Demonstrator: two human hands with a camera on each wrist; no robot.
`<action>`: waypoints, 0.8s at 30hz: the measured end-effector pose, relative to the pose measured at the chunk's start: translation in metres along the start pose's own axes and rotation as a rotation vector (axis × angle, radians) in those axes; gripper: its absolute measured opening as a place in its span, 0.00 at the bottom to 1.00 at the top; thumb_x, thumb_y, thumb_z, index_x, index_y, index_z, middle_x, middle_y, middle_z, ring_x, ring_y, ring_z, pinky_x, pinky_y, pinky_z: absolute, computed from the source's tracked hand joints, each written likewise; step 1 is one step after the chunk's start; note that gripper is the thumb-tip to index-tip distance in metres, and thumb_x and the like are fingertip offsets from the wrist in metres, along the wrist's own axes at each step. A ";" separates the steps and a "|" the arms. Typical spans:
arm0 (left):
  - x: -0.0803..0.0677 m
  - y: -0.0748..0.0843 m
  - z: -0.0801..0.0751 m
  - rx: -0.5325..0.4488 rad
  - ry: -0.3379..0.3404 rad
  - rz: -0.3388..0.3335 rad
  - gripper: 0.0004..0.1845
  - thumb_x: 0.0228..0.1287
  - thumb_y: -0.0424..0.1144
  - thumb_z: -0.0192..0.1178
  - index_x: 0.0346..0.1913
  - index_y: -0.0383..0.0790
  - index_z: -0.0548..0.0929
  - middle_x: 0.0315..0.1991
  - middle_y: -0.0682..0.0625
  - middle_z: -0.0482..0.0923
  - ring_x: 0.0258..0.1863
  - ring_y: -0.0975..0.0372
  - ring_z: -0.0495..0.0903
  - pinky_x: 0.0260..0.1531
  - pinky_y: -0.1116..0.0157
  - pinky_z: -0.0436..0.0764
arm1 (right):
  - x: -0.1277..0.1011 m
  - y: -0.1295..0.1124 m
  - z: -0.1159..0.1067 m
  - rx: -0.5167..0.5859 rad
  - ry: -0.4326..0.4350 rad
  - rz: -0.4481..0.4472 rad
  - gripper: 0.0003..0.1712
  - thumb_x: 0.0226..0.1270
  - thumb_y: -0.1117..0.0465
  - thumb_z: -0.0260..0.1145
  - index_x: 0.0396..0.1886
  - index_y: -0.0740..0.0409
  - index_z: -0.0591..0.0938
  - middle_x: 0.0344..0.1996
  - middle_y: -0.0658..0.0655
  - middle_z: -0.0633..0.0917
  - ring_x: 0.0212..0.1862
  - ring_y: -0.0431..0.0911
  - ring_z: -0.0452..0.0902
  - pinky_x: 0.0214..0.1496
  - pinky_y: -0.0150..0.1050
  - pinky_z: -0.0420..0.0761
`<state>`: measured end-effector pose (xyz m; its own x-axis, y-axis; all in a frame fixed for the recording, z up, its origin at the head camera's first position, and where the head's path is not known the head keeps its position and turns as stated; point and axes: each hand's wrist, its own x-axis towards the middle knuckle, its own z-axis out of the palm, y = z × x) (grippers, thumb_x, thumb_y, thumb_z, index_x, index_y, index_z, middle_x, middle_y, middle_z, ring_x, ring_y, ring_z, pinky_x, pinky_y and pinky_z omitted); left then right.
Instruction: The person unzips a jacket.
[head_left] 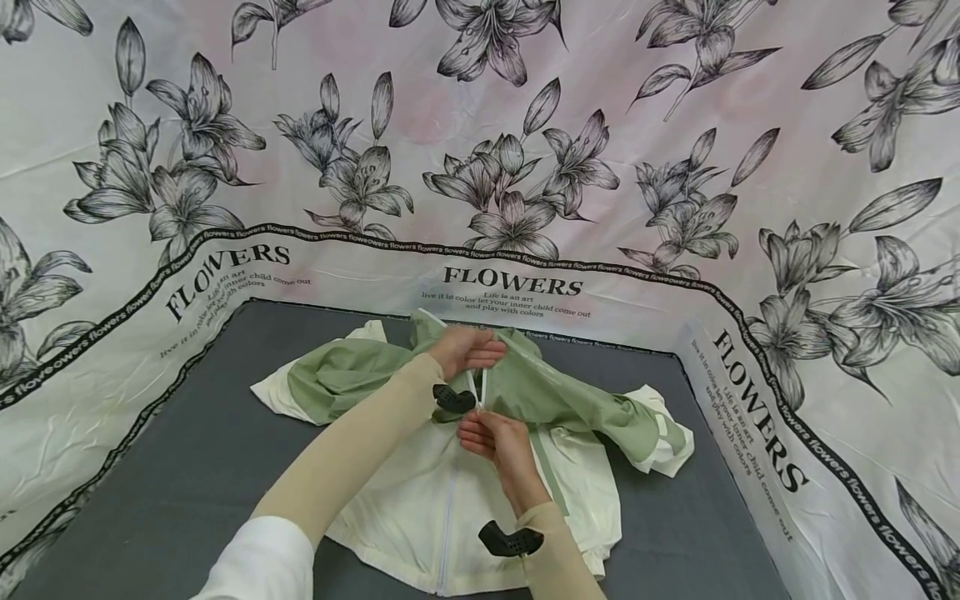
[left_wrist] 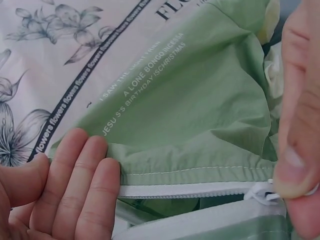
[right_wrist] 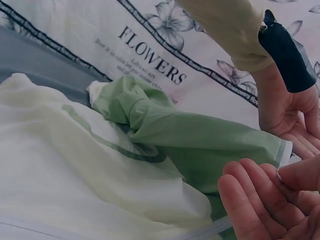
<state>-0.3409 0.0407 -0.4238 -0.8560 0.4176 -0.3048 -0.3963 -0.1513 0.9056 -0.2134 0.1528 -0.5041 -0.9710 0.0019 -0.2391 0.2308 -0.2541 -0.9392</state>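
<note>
A green and cream zip-up jacket lies spread out, its green upper part bunched up between my hands. My left hand pinches the top edge of the green front beside the white zipper, the other fingers lying along the fabric. Lower down, my right hand pinches the small pull at the zipper slider between thumb and forefinger. Above the slider the two zipper sides spread apart in a narrow V; below it the zipper line runs down the cream front. White printed lettering shows on the green fabric.
The jacket rests on a dark grey surface. Around it hangs a white sheet printed with lilies and the word FLOWERS. One sleeve lies out to the left, the other sleeve to the right. Black devices sit at both wrists.
</note>
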 end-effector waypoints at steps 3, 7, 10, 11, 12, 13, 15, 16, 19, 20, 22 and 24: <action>0.002 0.001 0.001 0.009 0.005 0.004 0.24 0.79 0.35 0.52 0.72 0.28 0.67 0.63 0.32 0.77 0.64 0.45 0.79 0.62 0.56 0.82 | -0.002 -0.001 0.000 0.000 0.001 0.001 0.23 0.77 0.60 0.57 0.56 0.80 0.77 0.30 0.52 0.90 0.35 0.40 0.89 0.42 0.35 0.90; 0.004 0.001 0.002 -0.001 0.023 -0.011 0.25 0.79 0.35 0.52 0.72 0.29 0.67 0.62 0.32 0.78 0.63 0.45 0.79 0.61 0.57 0.82 | -0.004 -0.002 -0.001 -0.005 0.005 0.003 0.23 0.77 0.60 0.58 0.56 0.79 0.78 0.30 0.52 0.91 0.35 0.40 0.89 0.43 0.35 0.90; 0.006 0.001 0.003 -0.016 0.038 -0.020 0.24 0.78 0.34 0.52 0.72 0.29 0.67 0.62 0.32 0.78 0.63 0.45 0.79 0.60 0.58 0.83 | -0.005 -0.002 -0.001 -0.004 0.005 0.005 0.23 0.77 0.60 0.58 0.56 0.78 0.78 0.31 0.52 0.91 0.35 0.40 0.89 0.43 0.35 0.90; 0.007 0.002 0.004 -0.018 0.043 -0.021 0.24 0.78 0.34 0.53 0.72 0.29 0.67 0.61 0.32 0.79 0.62 0.45 0.80 0.60 0.58 0.84 | -0.006 -0.002 -0.002 -0.001 0.006 0.007 0.22 0.77 0.60 0.58 0.56 0.78 0.78 0.31 0.52 0.91 0.34 0.40 0.89 0.42 0.35 0.90; 0.007 0.002 0.004 -0.015 0.047 -0.022 0.25 0.78 0.35 0.53 0.72 0.29 0.67 0.61 0.33 0.79 0.62 0.46 0.80 0.59 0.58 0.84 | -0.006 -0.002 -0.002 0.001 0.005 0.007 0.22 0.77 0.60 0.58 0.55 0.78 0.79 0.31 0.52 0.91 0.34 0.40 0.89 0.42 0.35 0.90; 0.008 0.002 0.004 -0.016 0.048 -0.023 0.25 0.78 0.34 0.53 0.72 0.29 0.67 0.61 0.33 0.79 0.62 0.46 0.80 0.58 0.58 0.84 | -0.006 -0.001 -0.002 0.005 0.005 0.008 0.22 0.77 0.60 0.58 0.55 0.78 0.78 0.31 0.53 0.91 0.34 0.40 0.89 0.42 0.35 0.90; 0.009 0.004 0.004 -0.002 0.048 -0.021 0.25 0.78 0.35 0.53 0.73 0.30 0.67 0.61 0.33 0.80 0.61 0.47 0.81 0.58 0.59 0.85 | -0.006 -0.001 -0.002 0.013 0.010 0.012 0.22 0.77 0.60 0.58 0.55 0.78 0.79 0.31 0.53 0.91 0.34 0.40 0.89 0.42 0.35 0.90; 0.010 0.004 0.004 0.000 0.048 -0.019 0.25 0.78 0.35 0.53 0.73 0.30 0.67 0.60 0.33 0.80 0.61 0.47 0.81 0.57 0.59 0.85 | -0.006 -0.001 -0.003 0.015 0.012 0.010 0.22 0.77 0.60 0.58 0.54 0.78 0.79 0.31 0.53 0.91 0.34 0.40 0.90 0.42 0.35 0.90; 0.012 0.004 0.003 -0.005 0.053 -0.006 0.24 0.77 0.35 0.54 0.71 0.30 0.69 0.60 0.33 0.80 0.60 0.47 0.82 0.56 0.59 0.86 | -0.006 -0.001 -0.003 0.015 0.013 0.004 0.21 0.77 0.60 0.58 0.54 0.78 0.79 0.30 0.52 0.91 0.34 0.40 0.89 0.42 0.35 0.90; 0.013 0.004 0.002 -0.007 0.056 -0.003 0.24 0.77 0.35 0.54 0.71 0.29 0.70 0.60 0.33 0.80 0.60 0.47 0.82 0.55 0.60 0.86 | -0.006 -0.001 -0.003 0.015 0.012 0.002 0.21 0.77 0.61 0.58 0.54 0.78 0.78 0.30 0.52 0.90 0.34 0.40 0.89 0.42 0.35 0.90; 0.015 0.004 0.001 -0.020 0.065 0.000 0.23 0.77 0.34 0.55 0.69 0.28 0.71 0.59 0.32 0.81 0.60 0.46 0.82 0.54 0.60 0.86 | -0.006 -0.001 -0.003 0.015 0.011 -0.002 0.21 0.77 0.61 0.58 0.53 0.79 0.78 0.29 0.52 0.90 0.34 0.41 0.89 0.42 0.35 0.90; 0.017 0.005 0.001 -0.020 0.074 0.001 0.22 0.77 0.34 0.55 0.68 0.28 0.72 0.58 0.32 0.81 0.59 0.46 0.82 0.54 0.60 0.87 | -0.007 -0.001 -0.003 0.017 0.010 -0.003 0.20 0.77 0.61 0.57 0.53 0.79 0.78 0.29 0.52 0.90 0.34 0.41 0.89 0.42 0.35 0.90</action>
<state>-0.3570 0.0474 -0.4241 -0.8781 0.3503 -0.3258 -0.4015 -0.1693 0.9001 -0.2070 0.1559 -0.5024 -0.9710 0.0123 -0.2387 0.2266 -0.2709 -0.9356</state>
